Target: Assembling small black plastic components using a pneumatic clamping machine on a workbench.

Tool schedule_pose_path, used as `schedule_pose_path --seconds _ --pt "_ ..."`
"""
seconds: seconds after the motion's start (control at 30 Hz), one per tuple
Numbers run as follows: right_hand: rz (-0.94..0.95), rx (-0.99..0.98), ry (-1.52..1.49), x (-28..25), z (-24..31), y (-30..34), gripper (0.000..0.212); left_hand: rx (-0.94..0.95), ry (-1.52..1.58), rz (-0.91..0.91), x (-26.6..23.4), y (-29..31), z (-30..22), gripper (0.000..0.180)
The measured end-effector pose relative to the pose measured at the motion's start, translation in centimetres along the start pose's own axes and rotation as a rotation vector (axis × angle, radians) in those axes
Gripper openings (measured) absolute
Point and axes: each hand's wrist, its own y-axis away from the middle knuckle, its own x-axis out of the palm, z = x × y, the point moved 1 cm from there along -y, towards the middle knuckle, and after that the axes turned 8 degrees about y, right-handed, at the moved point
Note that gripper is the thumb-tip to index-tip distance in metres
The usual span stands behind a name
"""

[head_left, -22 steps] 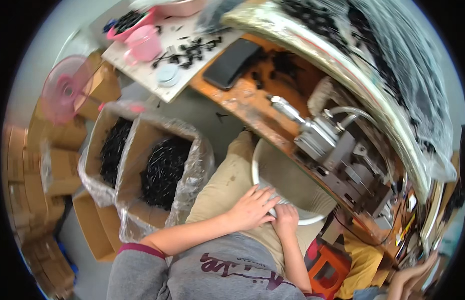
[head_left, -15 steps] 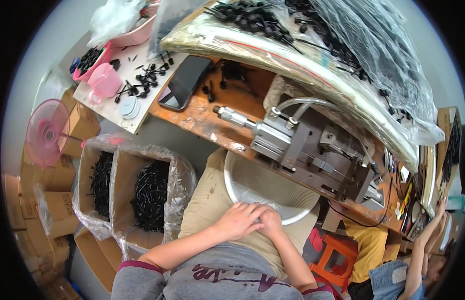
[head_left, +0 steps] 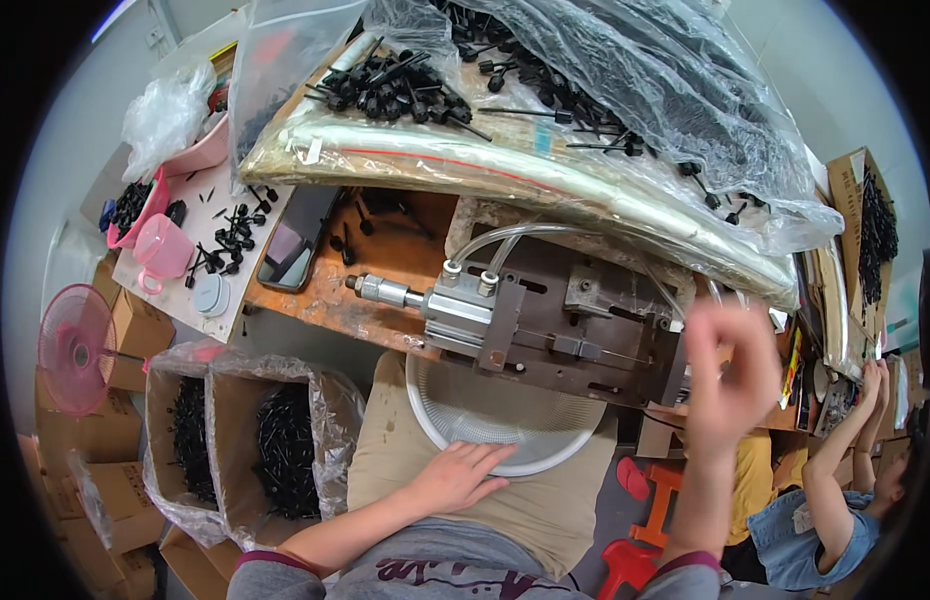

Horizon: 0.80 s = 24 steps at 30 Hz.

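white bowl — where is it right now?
Head view, low centre: the white bowl rests on the person's lap under the metal press, left hand on its near rim.

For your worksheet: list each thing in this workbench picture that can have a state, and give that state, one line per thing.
Left hand: open, flat on the bowl's rim.
Right hand: raised, blurred, holding nothing I can make out.
White bowl: upright on the lap, looks empty.
Phone: lying flat, screen dark.
Pink fan: standing; running or not, cannot tell.
Lined boxes: open, holding black parts.

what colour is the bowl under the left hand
White, a ribbed bowl on the lap, with the left hand on its rim; head view.
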Motion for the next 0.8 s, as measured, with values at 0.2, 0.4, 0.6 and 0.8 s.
schedule_pose_path --seconds 0.2,0.4,0.6,0.8 --pt "-0.031 -0.233 0.512 5.6 -5.6 -13.3 0.048 0.034 0.020 0.004 0.3 0.3 0.1 0.052" --pt "0.383 -0.074 0.859 9.7 -8.0 -18.6 0.045 -0.058 0.032 -0.014 0.3 1.8 1.5 0.053" --pt "0.454 0.298 0.732 8.2 -10.5 -25.6 0.021 -0.148 0.107 0.004 0.6 2.7 2.9 0.053" --pt "-0.138 -0.205 1.164 5.3 -14.8 -29.4 0.028 -0.067 0.065 -0.073 0.4 1.6 2.9 0.054"
